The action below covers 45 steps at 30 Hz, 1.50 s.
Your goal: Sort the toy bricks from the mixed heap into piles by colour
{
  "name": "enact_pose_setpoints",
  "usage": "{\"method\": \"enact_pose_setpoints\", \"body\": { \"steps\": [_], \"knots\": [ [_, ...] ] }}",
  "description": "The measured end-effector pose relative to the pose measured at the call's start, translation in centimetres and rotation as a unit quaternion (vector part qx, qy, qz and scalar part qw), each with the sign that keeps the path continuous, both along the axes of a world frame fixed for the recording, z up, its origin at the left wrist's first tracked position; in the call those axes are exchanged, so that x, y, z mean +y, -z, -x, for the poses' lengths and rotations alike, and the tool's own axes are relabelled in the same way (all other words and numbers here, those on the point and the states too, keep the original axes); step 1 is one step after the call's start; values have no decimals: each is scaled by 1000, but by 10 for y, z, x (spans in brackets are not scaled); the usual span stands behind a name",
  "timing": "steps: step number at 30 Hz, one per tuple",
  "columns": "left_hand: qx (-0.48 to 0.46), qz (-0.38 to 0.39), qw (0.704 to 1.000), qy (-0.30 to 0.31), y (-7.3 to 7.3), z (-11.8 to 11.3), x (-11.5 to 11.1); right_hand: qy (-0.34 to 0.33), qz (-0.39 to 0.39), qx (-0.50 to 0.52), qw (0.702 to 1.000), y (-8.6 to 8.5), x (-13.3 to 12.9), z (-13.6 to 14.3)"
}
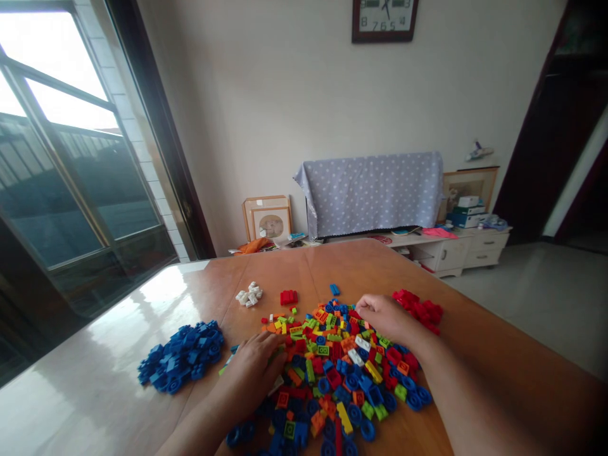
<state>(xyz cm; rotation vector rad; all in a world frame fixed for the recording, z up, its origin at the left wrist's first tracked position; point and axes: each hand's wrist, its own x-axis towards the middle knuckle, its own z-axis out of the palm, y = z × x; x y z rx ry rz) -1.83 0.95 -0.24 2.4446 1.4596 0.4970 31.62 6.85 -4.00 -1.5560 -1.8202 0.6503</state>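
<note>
A wide pile of mixed toy bricks [332, 367] in red, blue, green, orange, yellow and white spreads across the wooden table. My left hand [256, 364] lies palm down over the pile's left edge, fingers apart, with no brick visible in it. At the pile's upper right, my right hand [380, 313] has its fingers curled together; whatever they hold is hidden. Left of the pile is a heap of blue bricks [183, 356]. Red bricks [418, 309] are heaped just beyond my right hand.
Behind the mixed pile sit small groups of white bricks [249, 294], red bricks [289, 297] and blue bricks [335, 289]. The table's far edge [304, 248] faces a low white cabinet [475, 248] and a cloth-covered object [373, 193].
</note>
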Motion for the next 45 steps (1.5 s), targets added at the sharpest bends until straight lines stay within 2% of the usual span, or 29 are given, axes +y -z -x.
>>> {"method": "enact_pose_setpoints", "body": {
  "steps": [5,11,22,29,38,41,45],
  "knots": [
    [20,-2,1000,6,5,1,0,15,13,-13,1000,7,1,-11],
    [42,-8,999,15,-1,-2,-3,32,-2,-24,999,6,3,-12],
    [40,-23,998,35,-2,-5,-5,25,8,-66,997,0,0,-2],
    [9,-43,998,33,-2,-4,-5,-15,-43,-118,992,-6,-6,17],
    [-11,-39,999,37,-5,-7,-10,0,-38,-192,981,-6,-10,30],
    [-9,-25,999,41,-9,-10,-11,-6,-46,-179,983,-10,-11,30],
    [2,-10,999,40,-14,-13,-14,-21,-71,-113,991,-17,-17,35]
  ]
}}
